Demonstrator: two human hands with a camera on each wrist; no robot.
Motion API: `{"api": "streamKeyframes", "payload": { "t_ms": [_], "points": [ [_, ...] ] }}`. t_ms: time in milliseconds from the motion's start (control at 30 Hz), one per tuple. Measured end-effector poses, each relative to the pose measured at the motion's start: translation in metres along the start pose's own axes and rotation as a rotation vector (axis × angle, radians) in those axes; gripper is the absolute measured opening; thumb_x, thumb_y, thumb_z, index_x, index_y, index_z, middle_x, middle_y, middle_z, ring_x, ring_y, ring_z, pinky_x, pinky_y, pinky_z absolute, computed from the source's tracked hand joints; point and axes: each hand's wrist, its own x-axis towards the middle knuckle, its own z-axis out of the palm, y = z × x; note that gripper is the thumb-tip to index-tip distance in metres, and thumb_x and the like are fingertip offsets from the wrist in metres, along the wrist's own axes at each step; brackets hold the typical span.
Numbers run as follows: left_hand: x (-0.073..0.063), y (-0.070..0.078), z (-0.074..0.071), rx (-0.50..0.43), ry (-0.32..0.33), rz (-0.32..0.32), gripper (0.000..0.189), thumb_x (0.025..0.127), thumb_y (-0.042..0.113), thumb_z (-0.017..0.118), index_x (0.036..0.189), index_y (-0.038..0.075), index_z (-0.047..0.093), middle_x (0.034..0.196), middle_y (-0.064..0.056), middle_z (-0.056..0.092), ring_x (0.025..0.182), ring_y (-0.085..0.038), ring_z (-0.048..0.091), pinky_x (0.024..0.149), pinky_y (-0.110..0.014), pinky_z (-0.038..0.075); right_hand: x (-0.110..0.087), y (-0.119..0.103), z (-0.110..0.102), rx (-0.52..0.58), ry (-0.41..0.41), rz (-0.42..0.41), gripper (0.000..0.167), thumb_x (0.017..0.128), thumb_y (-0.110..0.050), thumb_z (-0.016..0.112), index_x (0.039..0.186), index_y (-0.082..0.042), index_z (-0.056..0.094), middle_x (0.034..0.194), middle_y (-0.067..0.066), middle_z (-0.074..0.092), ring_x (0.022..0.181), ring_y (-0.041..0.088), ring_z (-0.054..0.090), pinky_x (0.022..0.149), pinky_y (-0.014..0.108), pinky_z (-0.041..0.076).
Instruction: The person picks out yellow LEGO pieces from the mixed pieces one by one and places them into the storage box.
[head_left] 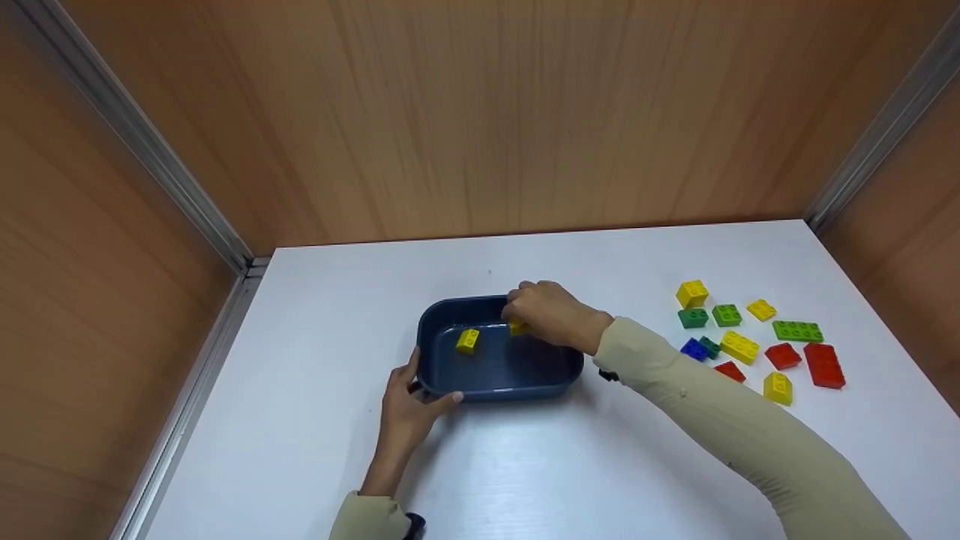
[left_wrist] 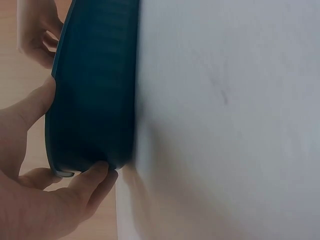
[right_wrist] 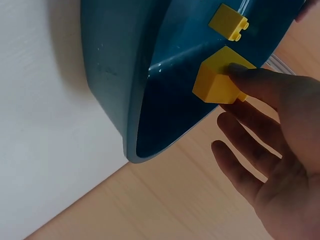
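A dark blue rectangular basin (head_left: 499, 394) with rounded corners stands on the white table. My left hand (head_left: 409, 405) grips its near left corner, thumb over the near rim and fingers along the left side. Over the inside of the basin, my right hand (head_left: 551, 311) pinches a yellow toy brick (right_wrist: 217, 82) between thumb and fingers. In the head view that brick is mostly hidden beneath the hand. Another yellow brick (head_left: 467, 341) lies on the basin floor, left of the right hand.
Several loose bricks lie to the right on the table: a yellow brick (head_left: 691, 293), a long green brick (head_left: 798, 331), a red brick (head_left: 824, 365) and a blue brick (head_left: 694, 349) among them. Wood panels (head_left: 480, 120) wall the back and sides. My right sleeve (head_left: 720, 405) passes close by the bricks.
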Motion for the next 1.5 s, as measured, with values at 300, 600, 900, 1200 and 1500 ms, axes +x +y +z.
{"api": "streamKeyframes", "payload": {
  "t_ms": [300, 600, 900, 1200, 1500],
  "points": [
    [0.000, 0.001, -0.001, -0.011, -0.010, 0.018, 0.104, 0.083, 0.014, 0.091, 0.166, 0.002, 0.029, 0.151, -0.026, 0.045, 0.139, -0.047, 0.052, 0.113, -0.050, 0.050, 0.013, -0.002, 0.003, -0.012, -0.053, -0.015, 0.031, 0.094, -0.007, 0.080, 0.126, -0.009, 0.079, 0.118, 0.010, 0.078, 0.107, 0.026, 0.072, 0.098, 0.041, 0.060],
    [0.000, 0.002, -0.002, -0.004, -0.012, 0.016, 0.104, 0.083, 0.016, 0.091, 0.166, 0.003, 0.030, 0.153, -0.026, 0.045, 0.141, -0.047, 0.050, 0.113, -0.052, 0.049, 0.026, -0.005, 0.004, 0.008, -0.126, 0.013, 0.029, 0.097, -0.008, 0.078, 0.125, -0.008, 0.079, 0.117, 0.010, 0.077, 0.106, 0.025, 0.072, 0.100, 0.040, 0.060],
    [0.000, 0.002, -0.002, 0.008, 0.000, 0.018, 0.103, 0.083, 0.015, 0.091, 0.165, 0.002, 0.031, 0.150, -0.026, 0.047, 0.139, -0.047, 0.051, 0.113, -0.052, 0.049, 0.036, -0.009, 0.006, -0.016, -0.162, 0.016, 0.027, 0.097, -0.006, 0.076, 0.124, -0.008, 0.079, 0.115, 0.009, 0.078, 0.103, 0.023, 0.073, 0.099, 0.038, 0.060],
    [-0.001, 0.002, -0.001, 0.006, -0.004, 0.010, 0.103, 0.083, 0.017, 0.091, 0.166, 0.003, 0.031, 0.151, -0.026, 0.046, 0.139, -0.048, 0.052, 0.112, -0.052, 0.050, 0.041, -0.016, 0.008, -0.051, -0.182, 0.001, 0.029, 0.099, -0.004, 0.074, 0.127, -0.009, 0.078, 0.119, 0.009, 0.078, 0.107, 0.024, 0.073, 0.101, 0.039, 0.059],
    [0.000, 0.002, -0.001, 0.008, -0.002, 0.010, 0.103, 0.083, 0.016, 0.091, 0.165, 0.002, 0.030, 0.151, -0.027, 0.046, 0.138, -0.047, 0.053, 0.112, -0.051, 0.051, 0.048, -0.022, 0.012, -0.040, -0.217, 0.023, 0.027, 0.101, -0.006, 0.071, 0.127, -0.010, 0.077, 0.117, 0.008, 0.078, 0.099, 0.021, 0.071, 0.100, 0.038, 0.059]
  ]
}}
